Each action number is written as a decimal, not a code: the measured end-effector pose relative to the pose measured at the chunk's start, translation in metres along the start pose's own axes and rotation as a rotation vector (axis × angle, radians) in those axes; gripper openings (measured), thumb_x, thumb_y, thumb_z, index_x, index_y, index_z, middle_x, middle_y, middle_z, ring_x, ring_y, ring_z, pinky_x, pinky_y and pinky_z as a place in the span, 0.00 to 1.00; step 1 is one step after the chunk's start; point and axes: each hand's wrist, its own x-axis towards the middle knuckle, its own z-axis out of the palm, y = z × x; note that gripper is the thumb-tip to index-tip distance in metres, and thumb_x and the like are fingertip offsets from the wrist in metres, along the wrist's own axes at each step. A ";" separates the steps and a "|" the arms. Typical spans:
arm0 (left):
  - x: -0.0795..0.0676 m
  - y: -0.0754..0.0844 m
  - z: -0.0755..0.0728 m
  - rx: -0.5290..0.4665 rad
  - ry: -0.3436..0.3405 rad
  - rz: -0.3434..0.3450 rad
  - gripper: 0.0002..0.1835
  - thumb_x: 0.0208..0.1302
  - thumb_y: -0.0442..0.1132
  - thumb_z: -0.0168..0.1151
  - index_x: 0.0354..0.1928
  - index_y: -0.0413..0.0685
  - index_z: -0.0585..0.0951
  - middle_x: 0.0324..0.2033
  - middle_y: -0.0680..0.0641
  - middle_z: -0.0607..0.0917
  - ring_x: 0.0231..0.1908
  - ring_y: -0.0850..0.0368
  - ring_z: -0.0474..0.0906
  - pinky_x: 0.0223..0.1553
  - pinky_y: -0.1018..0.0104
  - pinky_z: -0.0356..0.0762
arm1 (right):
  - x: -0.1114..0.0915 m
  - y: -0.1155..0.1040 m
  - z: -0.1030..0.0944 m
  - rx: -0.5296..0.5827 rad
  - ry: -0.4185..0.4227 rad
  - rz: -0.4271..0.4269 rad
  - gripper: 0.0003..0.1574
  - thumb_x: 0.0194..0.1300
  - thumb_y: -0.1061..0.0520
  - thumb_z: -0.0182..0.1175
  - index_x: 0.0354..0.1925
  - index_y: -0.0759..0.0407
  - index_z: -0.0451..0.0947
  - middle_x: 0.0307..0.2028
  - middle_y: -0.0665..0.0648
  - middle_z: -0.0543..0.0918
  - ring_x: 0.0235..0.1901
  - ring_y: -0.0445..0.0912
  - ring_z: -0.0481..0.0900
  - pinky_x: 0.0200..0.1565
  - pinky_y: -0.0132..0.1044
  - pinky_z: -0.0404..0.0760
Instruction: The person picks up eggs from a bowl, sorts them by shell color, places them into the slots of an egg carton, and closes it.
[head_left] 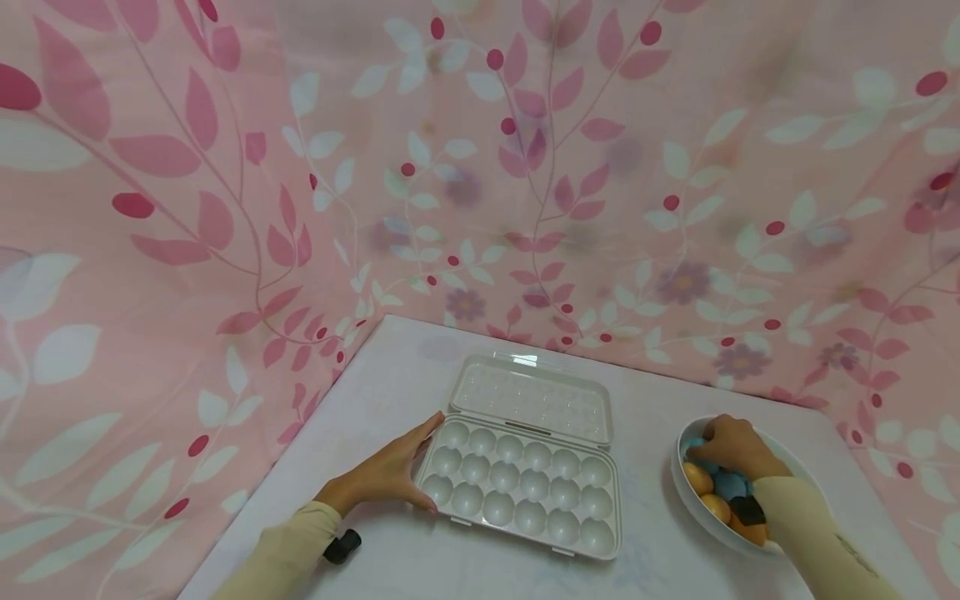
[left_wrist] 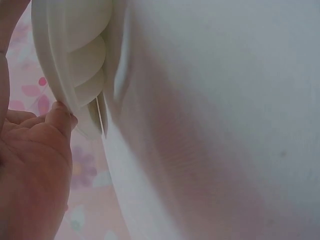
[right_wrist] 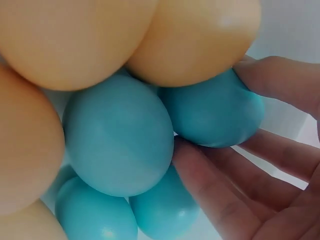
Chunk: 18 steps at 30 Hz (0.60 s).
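A pale egg box [head_left: 517, 483] lies on the table with its clear lid [head_left: 532, 396] folded back and its round hollows bare. My left hand [head_left: 386, 475] spans its left end, thumb at the near corner, fingers at the far one. In the left wrist view, fingertips of the left hand [left_wrist: 37, 150] press its rim. To the right stands a white bowl [head_left: 682, 493] of blue and orange eggs. Inside it, my right hand [head_left: 738, 446] holds a blue egg [right_wrist: 215, 110] between thumb and fingers. Another blue egg [right_wrist: 117, 135] and orange eggs [right_wrist: 200, 40] lie close against it.
A white cloth covers the table [head_left: 435, 567]. Pink floral fabric [head_left: 525, 208] hangs along its back and left side. Black wrist cameras [head_left: 342, 546] sit under the left sleeve and at the right wrist. The bowl's wall rises around the right hand.
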 end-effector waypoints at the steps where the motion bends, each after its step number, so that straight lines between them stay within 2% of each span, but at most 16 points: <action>1: 0.000 0.000 0.000 0.003 -0.001 0.001 0.76 0.29 0.52 0.85 0.76 0.40 0.44 0.74 0.35 0.52 0.72 0.49 0.52 0.67 0.61 0.58 | -0.001 0.000 0.000 -0.005 0.010 -0.005 0.22 0.56 0.48 0.69 0.36 0.67 0.81 0.28 0.56 0.81 0.28 0.51 0.76 0.32 0.48 0.80; 4: 0.001 0.001 0.000 0.015 -0.004 -0.004 0.76 0.29 0.53 0.85 0.76 0.39 0.45 0.74 0.36 0.52 0.72 0.50 0.53 0.68 0.61 0.57 | -0.005 -0.001 -0.003 -0.005 0.052 -0.019 0.27 0.55 0.48 0.69 0.40 0.70 0.81 0.33 0.60 0.83 0.32 0.54 0.77 0.38 0.55 0.81; 7: 0.001 0.001 0.000 0.010 -0.007 -0.019 0.76 0.29 0.54 0.85 0.76 0.40 0.45 0.74 0.37 0.52 0.72 0.51 0.53 0.68 0.62 0.56 | -0.011 -0.005 -0.009 -0.019 0.122 -0.042 0.29 0.54 0.48 0.70 0.42 0.72 0.81 0.35 0.63 0.84 0.34 0.56 0.79 0.40 0.57 0.81; 12: 0.002 0.001 -0.001 0.014 -0.011 -0.026 0.76 0.29 0.55 0.84 0.77 0.42 0.44 0.75 0.37 0.51 0.72 0.51 0.54 0.68 0.61 0.56 | -0.022 -0.018 -0.024 -0.027 0.248 -0.105 0.26 0.57 0.47 0.69 0.41 0.70 0.81 0.34 0.62 0.84 0.33 0.54 0.80 0.37 0.54 0.82; 18: 0.003 0.001 -0.001 0.011 -0.013 -0.031 0.77 0.28 0.54 0.85 0.77 0.41 0.43 0.75 0.37 0.51 0.72 0.53 0.54 0.68 0.62 0.55 | -0.030 -0.051 -0.036 0.075 0.341 -0.200 0.23 0.62 0.47 0.67 0.44 0.66 0.81 0.36 0.59 0.84 0.33 0.51 0.79 0.35 0.48 0.83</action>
